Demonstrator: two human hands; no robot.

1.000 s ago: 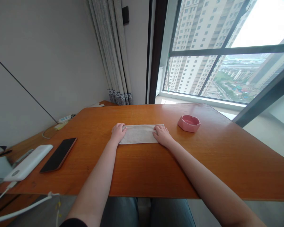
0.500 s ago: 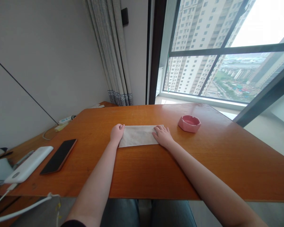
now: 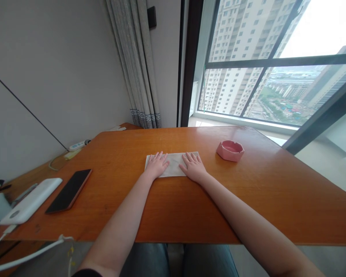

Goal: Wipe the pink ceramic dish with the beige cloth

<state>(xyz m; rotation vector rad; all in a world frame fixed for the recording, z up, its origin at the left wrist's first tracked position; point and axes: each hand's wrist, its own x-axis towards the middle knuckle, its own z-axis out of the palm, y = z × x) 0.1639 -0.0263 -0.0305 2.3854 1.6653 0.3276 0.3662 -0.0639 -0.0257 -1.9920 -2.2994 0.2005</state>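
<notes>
A white folded cloth (image 3: 174, 165) lies flat on the wooden table (image 3: 173, 207) in front of me. My left hand (image 3: 156, 165) rests on its left part, palm down with the fingers spread. On the right part lies my right hand (image 3: 193, 167), also flat and with fingers apart. Between the two hands the middle of the cloth shows. Parts of the cloth under both palms are hidden.
A pink hexagonal ashtray (image 3: 230, 151) stands to the right of the cloth. On the left lie a dark phone (image 3: 69, 191) and a white power bank (image 3: 31, 202) with a cable. A power strip (image 3: 78, 145) sits farther back. Beyond the table is a window.
My left hand has let go of the cloth's left edge, moved right and flattened onto it. My right hand has shifted slightly left with its fingers more spread.
</notes>
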